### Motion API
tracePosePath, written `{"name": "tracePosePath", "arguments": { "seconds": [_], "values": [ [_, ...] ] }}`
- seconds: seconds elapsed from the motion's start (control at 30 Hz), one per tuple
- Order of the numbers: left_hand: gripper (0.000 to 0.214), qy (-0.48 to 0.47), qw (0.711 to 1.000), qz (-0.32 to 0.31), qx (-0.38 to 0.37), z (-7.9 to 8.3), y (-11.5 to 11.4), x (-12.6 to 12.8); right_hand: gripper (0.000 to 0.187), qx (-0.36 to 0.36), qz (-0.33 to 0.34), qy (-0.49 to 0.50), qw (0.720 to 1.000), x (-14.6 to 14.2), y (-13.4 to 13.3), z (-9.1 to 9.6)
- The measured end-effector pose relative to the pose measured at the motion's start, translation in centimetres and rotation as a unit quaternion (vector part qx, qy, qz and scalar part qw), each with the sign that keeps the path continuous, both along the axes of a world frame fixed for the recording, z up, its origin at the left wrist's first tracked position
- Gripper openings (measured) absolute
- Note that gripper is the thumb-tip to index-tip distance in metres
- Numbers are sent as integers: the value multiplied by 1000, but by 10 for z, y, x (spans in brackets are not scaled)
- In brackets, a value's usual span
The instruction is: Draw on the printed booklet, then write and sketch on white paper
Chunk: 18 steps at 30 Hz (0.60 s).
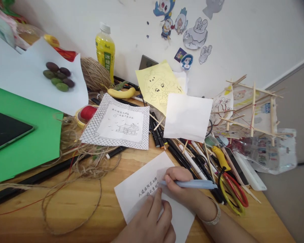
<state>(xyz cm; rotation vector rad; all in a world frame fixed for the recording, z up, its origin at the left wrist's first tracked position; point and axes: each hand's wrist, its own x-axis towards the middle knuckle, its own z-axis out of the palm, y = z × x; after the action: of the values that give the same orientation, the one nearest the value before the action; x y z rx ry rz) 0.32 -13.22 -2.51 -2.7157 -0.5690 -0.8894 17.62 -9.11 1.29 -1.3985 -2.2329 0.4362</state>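
A white sheet of paper (131, 189) lies at an angle on the wooden table, with two short handwritten lines of Chinese characters near its upper middle. My right hand (181, 185) grips a light blue pen (196, 184), its tip at the end of the second line. A bracelet circles that wrist. My left hand (152, 219) rests flat on the sheet below the writing, fingers stretched out and slightly apart, one fingertip close to the pen tip. Beyond the sheet lie a bordered drawing of a pavilion (124, 126) and a blank white square of paper (187, 118).
Many markers (182, 157) and yellow-handled scissors (229, 192) crowd the right side. Behind them stands a stick-framed paper lantern (253, 104). Loose twine (91, 167), green paper (45, 135) and a phone (7, 130) lie left. A bottle (105, 50) stands at the back.
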Motion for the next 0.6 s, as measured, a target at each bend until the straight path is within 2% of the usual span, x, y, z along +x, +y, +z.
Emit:
{"name": "tracePosePath", "arguments": {
  "seconds": [0.3, 0.6],
  "values": [
    [14, 4, 1000, -5, 2, -1, -1, 0, 31, -31, -17, -6, 999, 1, -1, -2],
    [13, 11, 1000, -6, -9, 0, 0, 0, 32, -22, -28, 6, 999, 1, -1, -2]
  ]
}}
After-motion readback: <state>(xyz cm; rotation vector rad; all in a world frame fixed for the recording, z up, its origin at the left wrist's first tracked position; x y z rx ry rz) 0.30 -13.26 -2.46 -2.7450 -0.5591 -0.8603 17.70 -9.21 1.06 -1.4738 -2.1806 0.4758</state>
